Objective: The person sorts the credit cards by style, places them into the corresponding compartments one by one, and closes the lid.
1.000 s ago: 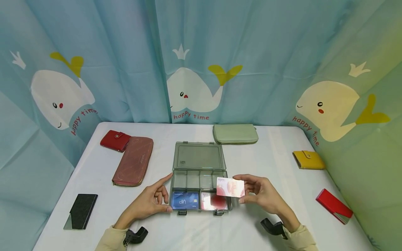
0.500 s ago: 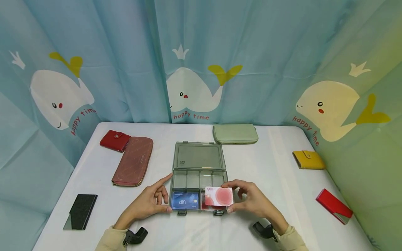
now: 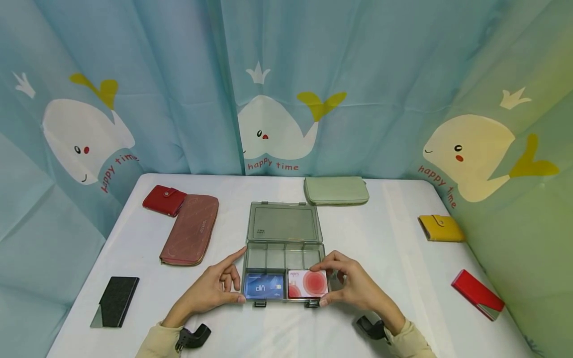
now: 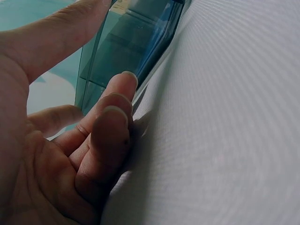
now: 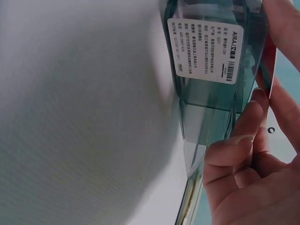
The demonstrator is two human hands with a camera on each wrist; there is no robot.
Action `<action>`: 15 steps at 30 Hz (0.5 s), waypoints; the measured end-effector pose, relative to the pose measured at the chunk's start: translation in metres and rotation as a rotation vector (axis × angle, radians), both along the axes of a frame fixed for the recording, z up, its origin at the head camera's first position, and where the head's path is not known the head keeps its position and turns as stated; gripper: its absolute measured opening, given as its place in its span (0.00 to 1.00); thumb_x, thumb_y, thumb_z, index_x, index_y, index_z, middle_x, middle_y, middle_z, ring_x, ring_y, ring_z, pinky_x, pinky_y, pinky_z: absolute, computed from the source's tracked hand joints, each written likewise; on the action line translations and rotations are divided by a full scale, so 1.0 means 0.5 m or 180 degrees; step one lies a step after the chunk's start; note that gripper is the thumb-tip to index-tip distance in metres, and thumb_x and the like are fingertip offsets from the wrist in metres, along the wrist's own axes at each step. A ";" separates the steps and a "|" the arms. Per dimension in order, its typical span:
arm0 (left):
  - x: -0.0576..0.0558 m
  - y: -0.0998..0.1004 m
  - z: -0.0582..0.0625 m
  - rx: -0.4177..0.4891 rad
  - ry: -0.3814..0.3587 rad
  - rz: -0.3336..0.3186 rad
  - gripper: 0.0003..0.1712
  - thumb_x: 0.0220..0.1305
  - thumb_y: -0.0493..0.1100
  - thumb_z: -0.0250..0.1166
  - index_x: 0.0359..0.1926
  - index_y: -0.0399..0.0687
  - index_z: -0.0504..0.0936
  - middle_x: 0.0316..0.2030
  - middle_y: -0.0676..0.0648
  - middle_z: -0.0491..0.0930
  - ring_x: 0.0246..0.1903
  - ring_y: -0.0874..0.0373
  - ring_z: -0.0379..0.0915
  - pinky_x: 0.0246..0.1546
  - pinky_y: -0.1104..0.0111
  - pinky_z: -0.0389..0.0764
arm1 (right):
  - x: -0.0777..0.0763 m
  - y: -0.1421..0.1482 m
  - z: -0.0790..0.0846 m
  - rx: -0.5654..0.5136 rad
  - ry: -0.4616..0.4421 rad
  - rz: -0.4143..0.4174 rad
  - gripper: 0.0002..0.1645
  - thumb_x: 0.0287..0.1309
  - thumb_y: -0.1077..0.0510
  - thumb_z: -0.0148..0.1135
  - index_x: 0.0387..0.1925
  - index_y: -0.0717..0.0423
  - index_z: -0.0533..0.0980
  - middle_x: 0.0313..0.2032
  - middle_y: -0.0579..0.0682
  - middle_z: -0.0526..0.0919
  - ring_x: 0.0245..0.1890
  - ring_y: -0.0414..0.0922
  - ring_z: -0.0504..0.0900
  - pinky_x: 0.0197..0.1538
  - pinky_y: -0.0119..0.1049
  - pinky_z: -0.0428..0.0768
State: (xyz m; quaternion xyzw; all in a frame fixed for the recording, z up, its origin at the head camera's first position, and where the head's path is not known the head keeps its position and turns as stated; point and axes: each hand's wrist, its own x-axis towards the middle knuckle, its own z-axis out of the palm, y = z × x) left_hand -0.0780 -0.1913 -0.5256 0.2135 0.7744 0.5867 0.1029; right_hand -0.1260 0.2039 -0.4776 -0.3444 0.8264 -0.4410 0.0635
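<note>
A translucent grey-green divided box (image 3: 284, 221) lies with its lid folded back. Along its left side, my left hand (image 3: 212, 282) touches the wall with a straight index finger and thumb, the other fingers bent. My right hand (image 3: 358, 286) pinches a pink-and-white card (image 3: 309, 283) by its right end, over the front right compartment. In the right wrist view the red edge of this card (image 5: 269, 58) shows between the fingers, above the box's labelled wall (image 5: 206, 51). A blue VIP card (image 3: 264, 286) lies in the front left compartment.
A red wallet (image 3: 164, 200) and a brown-red long wallet (image 3: 190, 229) lie at left, a black card holder (image 3: 117, 301) nearer. Behind the box is a light green wallet (image 3: 336, 191). At right are a yellow wallet (image 3: 440, 228) and a red card case (image 3: 477, 294).
My right hand has brought the pink-and-white card left and down, from the box's right edge to the front right compartment. The left hand has stayed at the box's side.
</note>
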 end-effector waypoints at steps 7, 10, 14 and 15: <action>-0.001 -0.002 -0.002 0.0018 0.0009 0.0004 0.63 0.56 0.42 0.83 0.85 0.47 0.53 0.34 0.43 0.81 0.21 0.70 0.68 0.24 0.74 0.72 | -0.003 0.002 0.001 0.0123 -0.0104 0.0053 0.39 0.34 0.51 0.90 0.55 0.45 0.87 0.46 0.45 0.81 0.39 0.47 0.75 0.33 0.33 0.71; 0.000 -0.002 -0.002 0.0008 0.0008 0.0006 0.64 0.56 0.42 0.83 0.85 0.47 0.53 0.34 0.44 0.81 0.22 0.70 0.68 0.25 0.74 0.72 | -0.003 0.002 0.003 0.0222 -0.0179 0.0078 0.38 0.36 0.50 0.89 0.55 0.46 0.87 0.47 0.45 0.80 0.40 0.46 0.74 0.34 0.33 0.72; 0.000 -0.001 -0.001 0.0002 -0.0009 0.0007 0.64 0.56 0.43 0.83 0.85 0.47 0.53 0.34 0.44 0.81 0.22 0.70 0.69 0.26 0.73 0.73 | -0.004 0.004 0.006 0.0299 -0.0210 0.0079 0.39 0.35 0.48 0.89 0.56 0.47 0.87 0.48 0.46 0.79 0.39 0.46 0.73 0.35 0.33 0.72; 0.000 -0.001 -0.001 0.0006 -0.0010 0.0004 0.64 0.56 0.44 0.83 0.85 0.47 0.53 0.34 0.43 0.81 0.22 0.70 0.68 0.26 0.73 0.73 | -0.004 0.005 0.006 0.0294 -0.0202 0.0078 0.39 0.36 0.48 0.88 0.56 0.47 0.87 0.49 0.47 0.79 0.39 0.46 0.73 0.35 0.33 0.72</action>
